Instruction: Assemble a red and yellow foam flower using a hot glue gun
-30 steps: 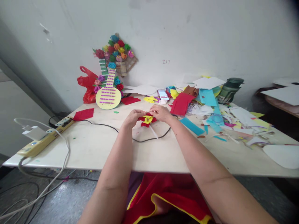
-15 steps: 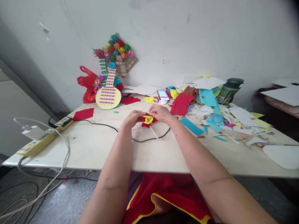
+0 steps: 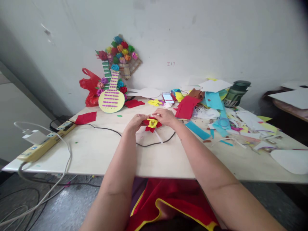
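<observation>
Between my hands, over the middle of the table, is a paper flower [image 3: 152, 123] with red petals and a yellow centre. My left hand [image 3: 138, 122] closes on its left side, fingers pinched at the upper edge. From the right, my right hand [image 3: 165, 116] pinches the top of the same flower, its fingertips almost meeting the left ones. A narrow white strip [image 3: 158, 136] hangs below the flower toward the table. The fingers hide the flower's upper rim and whatever small piece lies between the fingertips.
A black cable [image 3: 144, 146] crosses the table below the flower. On the left lies a power strip [image 3: 48, 141]; behind it stands a yellow paper guitar [image 3: 111, 101]. Red paper [image 3: 187, 107], blue strips [image 3: 197, 129], scraps and a green bottle [image 3: 237, 93] crowd the right side.
My right hand's fingers have shifted slightly left along the top of the flower. The flower has tilted a little, showing more red petal below the yellow centre.
</observation>
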`<state>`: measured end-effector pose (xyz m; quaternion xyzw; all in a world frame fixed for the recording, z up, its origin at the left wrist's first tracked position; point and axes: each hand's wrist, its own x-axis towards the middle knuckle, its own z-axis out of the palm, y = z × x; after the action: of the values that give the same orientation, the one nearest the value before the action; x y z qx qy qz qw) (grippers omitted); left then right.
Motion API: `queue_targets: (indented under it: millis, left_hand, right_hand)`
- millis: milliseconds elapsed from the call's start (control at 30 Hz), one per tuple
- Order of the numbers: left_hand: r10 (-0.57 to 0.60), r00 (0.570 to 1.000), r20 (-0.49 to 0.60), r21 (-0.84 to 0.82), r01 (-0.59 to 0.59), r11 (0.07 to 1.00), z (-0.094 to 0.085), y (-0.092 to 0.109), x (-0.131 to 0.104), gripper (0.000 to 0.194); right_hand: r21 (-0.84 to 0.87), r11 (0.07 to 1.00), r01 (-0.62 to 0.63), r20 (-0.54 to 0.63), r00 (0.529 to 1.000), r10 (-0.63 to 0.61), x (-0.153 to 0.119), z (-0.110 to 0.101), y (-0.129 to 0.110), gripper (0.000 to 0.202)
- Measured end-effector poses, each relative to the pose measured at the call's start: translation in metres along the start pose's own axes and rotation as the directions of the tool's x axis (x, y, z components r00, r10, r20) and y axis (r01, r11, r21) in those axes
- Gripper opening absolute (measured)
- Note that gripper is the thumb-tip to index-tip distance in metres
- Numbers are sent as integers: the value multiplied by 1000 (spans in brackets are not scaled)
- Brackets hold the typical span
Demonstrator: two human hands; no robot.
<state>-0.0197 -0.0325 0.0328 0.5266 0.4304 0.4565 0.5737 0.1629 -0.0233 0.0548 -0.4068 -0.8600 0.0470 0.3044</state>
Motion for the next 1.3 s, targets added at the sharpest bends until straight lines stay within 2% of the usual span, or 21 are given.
queue_targets:
  millis: [67, 133, 200, 300, 400, 467, 533, 600, 700, 800, 1000, 1167, 1233, 1300]
  left_hand:
    - [16, 999, -28, -2, -16, 1000, -1, -1, 1, 37]
    - [34, 996, -77, -9, -35, 999, -1, -2, 2, 40]
    - [62, 989, -137, -28, -66, 997, -1, -2, 4, 42]
    - [109, 971, -212, -75, -128, 989, -2, -2, 5, 44]
    - [121, 966, -227, -124, -152, 981, -3, -1, 5, 42]
    - [118, 971, -207, -139, -148, 979, -3, -1, 4, 41]
    - [117, 977, -177, -145, -144, 979, -3, -1, 4, 41]
    - [123, 982, -147, -153, -145, 977, -2, -2, 4, 39]
    - [126, 985, -118, -165, -144, 976, -1, -3, 6, 36]
    - [124, 984, -127, -163, -144, 976, 1, -3, 6, 37]
    - [103, 976, -191, -137, -130, 982, 3, -3, 6, 44]
    - [105, 970, -221, -124, -134, 983, 3, -3, 7, 45]
    - [109, 966, -234, -127, -141, 982, 3, -2, 7, 43]
    - [117, 961, -250, -125, -152, 980, 3, -2, 7, 41]
  right_hand:
    - [-13, 999, 33, -118, 992, -35, -1, -1, 0, 21]
    - [-69, 996, 55, -257, 964, -71, -2, -3, -1, 20]
    - [-133, 991, 19, -316, 947, -61, -5, -5, -3, 24]
    - [-184, 977, -108, -257, 965, 58, -7, -5, -6, 32]
    - [-151, 962, -228, -234, 954, 189, -5, 0, -2, 28]
    - [-44, 963, -265, -257, 935, 245, -2, 5, 4, 28]
    - [163, 933, -322, -221, 909, 353, 2, 8, 11, 33]
    - [462, 824, -329, -98, 904, 416, 4, 12, 16, 38]
    - [783, 572, -244, 27, 932, 360, 6, 17, 18, 41]
    - [879, 425, -217, 66, 937, 342, 5, 21, 17, 36]
    - [938, 231, -257, 150, 905, 399, 6, 22, 16, 26]
    - [932, 208, -297, 194, 893, 405, 5, 22, 17, 25]
    - [927, 256, -275, 156, 902, 404, 5, 22, 16, 26]
    - [896, 374, -238, 81, 917, 391, 5, 22, 13, 23]
